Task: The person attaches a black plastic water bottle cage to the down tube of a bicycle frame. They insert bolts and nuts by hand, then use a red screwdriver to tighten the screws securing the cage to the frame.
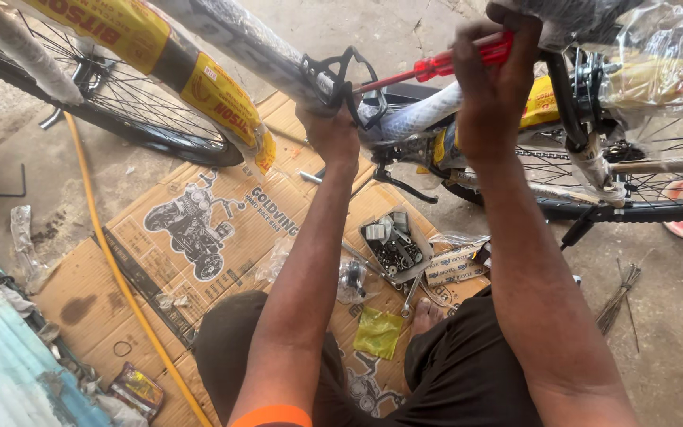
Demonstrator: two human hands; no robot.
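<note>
One bicycle frame, wrapped in clear plastic with yellow sleeves, runs across the top of the view. Two wheels show: a front wheel at the upper left and a rear wheel at the right.

The right hand is clenched around the red handle of one screwdriver, whose shaft slants down to the left toward one black bottle cage on the frame tube. The left hand reaches up from below and grips the lower part of that cage, its fingers closed on it, just beside the screwdriver's tip.

Below, one flattened cardboard sheet printed with a motorcycle drawing lies on the concrete floor. On it sit one small open box of metal parts, one wrench near a bare foot, and one yellow-green plastic bag. One yellow hose runs diagonally along the cardboard's left edge. One black hex key lies alone on the floor at the far left, well apart from the hands. One bundle of thin sticks lies on the floor at the right.
</note>
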